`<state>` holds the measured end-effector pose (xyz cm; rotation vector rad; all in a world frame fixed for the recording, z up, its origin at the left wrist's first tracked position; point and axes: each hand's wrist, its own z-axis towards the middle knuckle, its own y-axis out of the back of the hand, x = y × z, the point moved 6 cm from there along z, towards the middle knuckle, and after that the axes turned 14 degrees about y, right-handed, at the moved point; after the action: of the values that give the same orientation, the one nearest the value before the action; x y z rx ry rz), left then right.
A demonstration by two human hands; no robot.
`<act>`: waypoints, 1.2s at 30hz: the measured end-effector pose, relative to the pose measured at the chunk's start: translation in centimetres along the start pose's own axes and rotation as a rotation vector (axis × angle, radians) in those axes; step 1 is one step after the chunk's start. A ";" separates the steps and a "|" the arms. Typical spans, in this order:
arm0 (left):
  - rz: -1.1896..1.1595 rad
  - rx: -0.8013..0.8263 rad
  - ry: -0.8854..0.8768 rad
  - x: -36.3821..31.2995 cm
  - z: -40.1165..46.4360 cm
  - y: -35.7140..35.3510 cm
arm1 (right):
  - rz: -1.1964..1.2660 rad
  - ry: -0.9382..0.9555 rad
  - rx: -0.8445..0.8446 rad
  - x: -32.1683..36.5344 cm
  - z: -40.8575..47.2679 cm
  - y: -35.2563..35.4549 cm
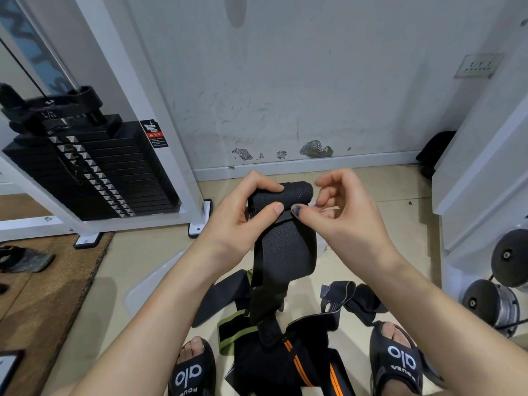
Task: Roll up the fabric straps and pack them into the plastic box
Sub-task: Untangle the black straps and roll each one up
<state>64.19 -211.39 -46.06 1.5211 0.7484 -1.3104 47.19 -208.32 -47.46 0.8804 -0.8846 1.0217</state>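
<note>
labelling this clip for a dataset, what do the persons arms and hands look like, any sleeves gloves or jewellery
Both forearms are bare right to the bottom edge of the picture, so no sleeves show. The left hand and right hand wear no gloves, rings, watch or wristband. The right thumbnail carries dark, patchy blue-grey polish; the left thumbnail looks unpainted.

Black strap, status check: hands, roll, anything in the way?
Left hand grips black strap, partly rolled. Right hand pinches its edge. Loose straps underfoot.

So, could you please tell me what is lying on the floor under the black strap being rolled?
Under the hanging black strap lies a pile of loose straps, some with orange or green stripes, beside a clear plastic lid. The floor directly beneath the pile is covered.
</note>
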 end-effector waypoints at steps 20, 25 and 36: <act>-0.194 0.093 0.235 2.7 0.8 -0.4 | 0.394 -0.138 0.094 -1.0 0.6 -1.3; -0.140 0.060 0.141 2.5 0.8 -0.4 | 0.410 -0.135 0.102 -0.9 0.8 -1.3; -0.175 0.100 0.147 2.1 1.1 0.0 | 0.480 -0.176 0.135 -0.7 0.6 -1.2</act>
<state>64.28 -212.65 -48.06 1.6762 0.9393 -1.3933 48.05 -209.41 -48.13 0.9010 -1.2222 1.4463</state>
